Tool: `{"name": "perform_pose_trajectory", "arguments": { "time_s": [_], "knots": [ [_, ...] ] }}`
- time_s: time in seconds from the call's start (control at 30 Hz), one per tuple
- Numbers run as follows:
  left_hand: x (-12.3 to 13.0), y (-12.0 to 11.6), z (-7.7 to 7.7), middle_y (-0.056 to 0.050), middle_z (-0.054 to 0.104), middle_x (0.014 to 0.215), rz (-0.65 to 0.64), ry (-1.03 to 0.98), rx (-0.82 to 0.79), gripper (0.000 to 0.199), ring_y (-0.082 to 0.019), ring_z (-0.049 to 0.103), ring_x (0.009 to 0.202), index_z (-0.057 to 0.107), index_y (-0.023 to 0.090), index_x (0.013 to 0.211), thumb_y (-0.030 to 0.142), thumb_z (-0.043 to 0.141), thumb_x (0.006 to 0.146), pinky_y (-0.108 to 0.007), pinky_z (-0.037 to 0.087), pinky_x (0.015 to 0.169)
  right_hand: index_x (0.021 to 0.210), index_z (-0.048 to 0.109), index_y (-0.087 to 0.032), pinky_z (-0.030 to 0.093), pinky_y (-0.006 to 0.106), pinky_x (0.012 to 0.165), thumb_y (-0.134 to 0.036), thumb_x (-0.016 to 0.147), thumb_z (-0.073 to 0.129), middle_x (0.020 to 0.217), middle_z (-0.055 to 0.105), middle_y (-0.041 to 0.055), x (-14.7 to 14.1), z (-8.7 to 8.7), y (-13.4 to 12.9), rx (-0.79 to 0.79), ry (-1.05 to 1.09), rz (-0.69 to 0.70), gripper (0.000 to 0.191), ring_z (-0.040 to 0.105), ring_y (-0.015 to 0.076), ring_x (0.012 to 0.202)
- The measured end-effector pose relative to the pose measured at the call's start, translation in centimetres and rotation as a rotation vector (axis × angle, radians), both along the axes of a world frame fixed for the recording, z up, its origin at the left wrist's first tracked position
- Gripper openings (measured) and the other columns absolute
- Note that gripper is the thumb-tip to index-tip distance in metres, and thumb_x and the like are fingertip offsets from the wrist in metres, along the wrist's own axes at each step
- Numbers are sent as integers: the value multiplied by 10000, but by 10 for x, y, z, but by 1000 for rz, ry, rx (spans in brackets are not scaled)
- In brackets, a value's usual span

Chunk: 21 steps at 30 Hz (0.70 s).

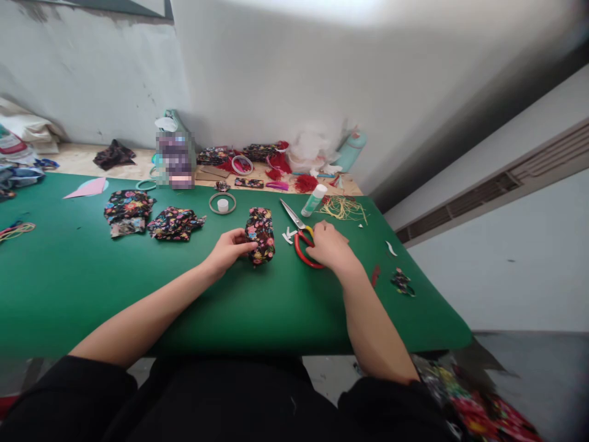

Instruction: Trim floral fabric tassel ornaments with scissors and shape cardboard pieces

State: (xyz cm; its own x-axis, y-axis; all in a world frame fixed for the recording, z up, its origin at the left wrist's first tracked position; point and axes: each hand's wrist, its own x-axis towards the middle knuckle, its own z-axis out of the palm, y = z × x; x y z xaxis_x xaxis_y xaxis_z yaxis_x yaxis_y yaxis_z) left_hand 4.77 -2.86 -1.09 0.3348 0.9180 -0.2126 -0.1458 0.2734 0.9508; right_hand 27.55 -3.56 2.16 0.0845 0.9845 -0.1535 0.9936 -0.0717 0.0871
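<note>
My left hand (230, 250) pinches the left edge of a black floral fabric piece (261, 236), thumb on top, just above the green table. My right hand (329, 244) lies over the red and yellow handles of the scissors (301, 252), fingers curled at the yellow part. The scissors' blades point away and to the left. Small white scraps (289, 236) lie between the fabric and the scissors. A glue stick (314, 201) is just beyond my right hand.
Two floral fabric bundles (129, 212) (175, 224) lie at the left. A grey ring (222, 203) surrounds a white cap. Yellow strands (343, 209) and dark scraps (402, 281) are at the right. A turquoise bottle (352, 149) and red tassels (306, 183) stand or lie along the back.
</note>
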Motion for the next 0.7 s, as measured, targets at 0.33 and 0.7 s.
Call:
{"name": "perform_pose_trajectory", "arguments": {
  "time_s": [0.33,0.7],
  "knots": [
    [-1,-2,9,-40,699,815,92,65,305,178,-175,639,793,649,156,777,242,710,634,-315,489,778,1044,491,-78,437,295,600,-318,749,587,1042,598,205,8,-5,10,-63,67,-82,392,614,284,878],
    [-3,-8,16,-69,651,939,208,96,621,92,-205,597,990,685,193,779,210,599,754,-364,462,917,1003,506,-97,424,310,599,-328,754,565,1061,585,200,11,-6,10,-83,60,-41,345,617,291,885]
  ]
}}
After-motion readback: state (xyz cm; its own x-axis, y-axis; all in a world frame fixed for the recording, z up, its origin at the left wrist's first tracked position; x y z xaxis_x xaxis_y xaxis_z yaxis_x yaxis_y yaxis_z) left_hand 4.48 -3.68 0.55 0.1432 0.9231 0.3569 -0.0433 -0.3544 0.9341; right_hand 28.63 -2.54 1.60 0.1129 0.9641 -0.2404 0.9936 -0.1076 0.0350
